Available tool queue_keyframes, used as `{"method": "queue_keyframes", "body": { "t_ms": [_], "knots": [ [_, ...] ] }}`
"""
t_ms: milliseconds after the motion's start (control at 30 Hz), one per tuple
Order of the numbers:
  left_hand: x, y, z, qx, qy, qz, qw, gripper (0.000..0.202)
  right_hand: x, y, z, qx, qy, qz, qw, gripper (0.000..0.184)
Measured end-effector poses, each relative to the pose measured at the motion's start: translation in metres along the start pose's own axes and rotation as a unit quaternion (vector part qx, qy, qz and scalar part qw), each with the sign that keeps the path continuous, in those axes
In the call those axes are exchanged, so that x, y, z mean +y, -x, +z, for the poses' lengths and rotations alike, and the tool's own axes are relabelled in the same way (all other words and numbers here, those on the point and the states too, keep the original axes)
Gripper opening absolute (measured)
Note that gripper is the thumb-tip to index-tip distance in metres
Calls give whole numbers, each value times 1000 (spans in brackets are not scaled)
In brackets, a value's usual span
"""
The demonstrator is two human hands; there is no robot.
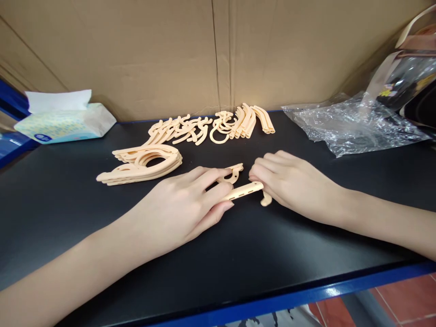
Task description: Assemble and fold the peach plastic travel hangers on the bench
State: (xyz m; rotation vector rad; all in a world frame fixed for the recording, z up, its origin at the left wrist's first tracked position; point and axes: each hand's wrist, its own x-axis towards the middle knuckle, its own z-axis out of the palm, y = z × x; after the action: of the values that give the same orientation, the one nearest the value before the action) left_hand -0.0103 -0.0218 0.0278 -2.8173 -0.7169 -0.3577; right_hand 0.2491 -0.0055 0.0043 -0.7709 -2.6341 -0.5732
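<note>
My left hand (189,200) is closed on a cream plastic hanger arm (245,190) with small slots along its side. Beyond its fingertips shows a curved cream piece with a round hole (235,175), partly covered by the fingers. My right hand (289,179) is closed at the far end of the arm, gripping a small curved hanger piece (266,199) whose knobbed end pokes out below. Its fingers hide the rest of that piece, so I cannot tell whether the two parts are joined. Left of the hands lies a stack of folded plastic hangers (160,165).
Small branched hanger pieces (190,129), hook pieces (221,131) and curved arms (247,122) lie along the back of the black table (218,272). A tissue pack (68,125) stands back left. Crumpled clear plastic (350,122) lies back right, before a cardboard wall (153,54).
</note>
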Motion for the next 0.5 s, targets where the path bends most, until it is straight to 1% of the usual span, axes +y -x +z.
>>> {"method": "queue_keyframes", "body": {
  "t_ms": [100,233,367,433,500],
  "knots": [
    [0,0,0,4,-4,6,1000,36,0,1,1,-16,-19,-2,1000,19],
    [-2,2,4,2,3,5,1000,36,0,2,-2,-16,-27,5,999,19],
    [-5,5,9,8,69,-22,997,35,2,1,-7,-20,-74,21,997,25],
    [-6,6,10,-10,107,-36,994,34,2,0,-10,-32,-105,26,994,28],
    [-6,6,9,-32,138,-50,989,32,2,-1,-11,-48,-118,34,991,25]
  ]
}}
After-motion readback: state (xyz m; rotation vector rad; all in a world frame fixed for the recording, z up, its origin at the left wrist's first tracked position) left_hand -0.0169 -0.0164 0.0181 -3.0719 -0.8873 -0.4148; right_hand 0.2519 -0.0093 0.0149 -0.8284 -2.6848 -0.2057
